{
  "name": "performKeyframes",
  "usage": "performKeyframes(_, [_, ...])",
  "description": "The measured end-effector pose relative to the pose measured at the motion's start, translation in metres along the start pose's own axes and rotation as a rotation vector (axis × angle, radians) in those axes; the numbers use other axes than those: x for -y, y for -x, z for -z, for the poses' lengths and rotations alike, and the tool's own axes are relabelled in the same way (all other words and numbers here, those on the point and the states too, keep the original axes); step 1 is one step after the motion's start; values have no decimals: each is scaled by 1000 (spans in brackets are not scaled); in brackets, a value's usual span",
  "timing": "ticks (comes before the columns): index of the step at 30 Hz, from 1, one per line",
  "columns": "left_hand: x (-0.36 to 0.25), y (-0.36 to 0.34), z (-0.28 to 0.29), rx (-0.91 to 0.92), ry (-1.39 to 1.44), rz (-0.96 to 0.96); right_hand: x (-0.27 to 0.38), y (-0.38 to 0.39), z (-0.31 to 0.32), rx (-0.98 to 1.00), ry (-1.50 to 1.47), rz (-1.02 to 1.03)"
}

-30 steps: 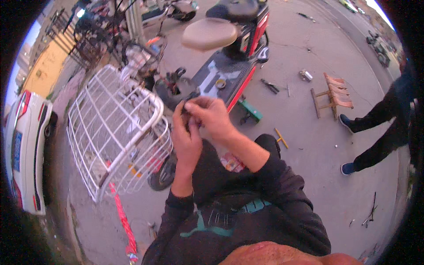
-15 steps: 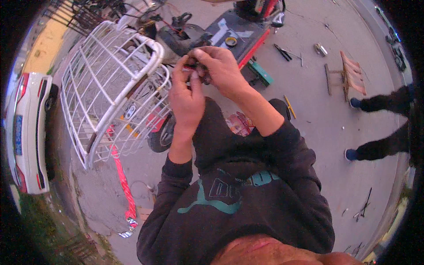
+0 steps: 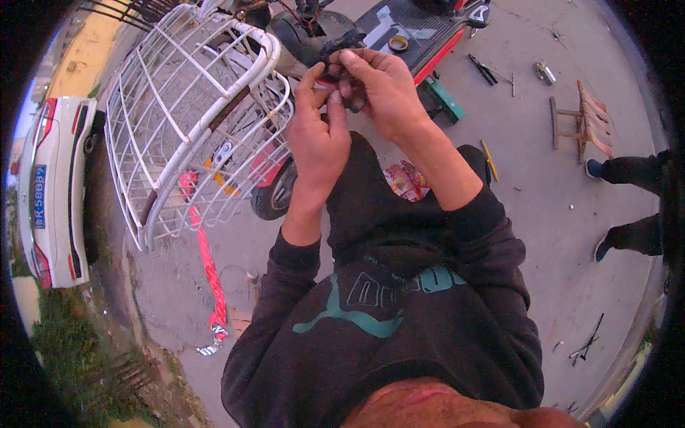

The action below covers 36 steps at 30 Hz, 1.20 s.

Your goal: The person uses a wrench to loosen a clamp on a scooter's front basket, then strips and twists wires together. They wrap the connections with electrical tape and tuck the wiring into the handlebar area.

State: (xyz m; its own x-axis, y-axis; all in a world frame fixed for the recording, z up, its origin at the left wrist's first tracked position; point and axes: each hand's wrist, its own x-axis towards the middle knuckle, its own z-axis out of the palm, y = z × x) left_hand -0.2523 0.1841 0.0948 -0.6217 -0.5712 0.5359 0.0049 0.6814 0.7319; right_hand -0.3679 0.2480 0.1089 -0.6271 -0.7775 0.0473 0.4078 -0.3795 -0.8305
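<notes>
My left hand (image 3: 320, 146) and my right hand (image 3: 394, 98) meet in front of me, fingers bent and pinching close together. Between the fingertips is a small dark part (image 3: 332, 73), mostly covered, so its kind cannot be made out. Both hands look smudged with grime. Just beyond them is the dark body of a scooter-like vehicle (image 3: 289, 32) with loose wires. Left of my left hand stands a large white wire basket (image 3: 187, 135) with rusty patches.
Tape (image 3: 398, 43) lies on the red-edged dark platform (image 3: 374, 28). Right of it are pliers (image 3: 482, 69), a green box (image 3: 445, 100), a yellow pen-like tool (image 3: 489, 160) and a folding stool (image 3: 594, 121). Another person's legs (image 3: 628, 175) stand far right; a white car (image 3: 61, 192) is left.
The view has shifted, so the surroundings sit further right and higher. Both hands stay together around the small dark part, with slight finger movement.
</notes>
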Motion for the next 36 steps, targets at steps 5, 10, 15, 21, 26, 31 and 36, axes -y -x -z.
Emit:
performKeyframes(5, [0, 2, -1, -28, -54, -27, 5, 9, -2, -22, 126, 17])
performKeyframes(10, [-4, 4, -3, 2, 21, 107, -3, 16, 9, -175, 129, 36])
performKeyframes(15, [-6, 9, -5, -43, 131, 108, -17, 13, 42, -226, 169, -67])
performKeyframes(21, [14, 28, -10, -121, -125, -133, -47, -4, 122, -402, 353, -124])
performKeyframes(26, [20, 64, -26, 6, -176, -268, -80, -40, 219, -573, 739, -17])
performKeyframes(31, [51, 82, -67, 268, -197, -375, -106, -117, 215, -476, 1401, 534])
performKeyframes(36, [80, 73, -91, 328, -246, -339, -112, -167, 221, -299, 1639, 255])
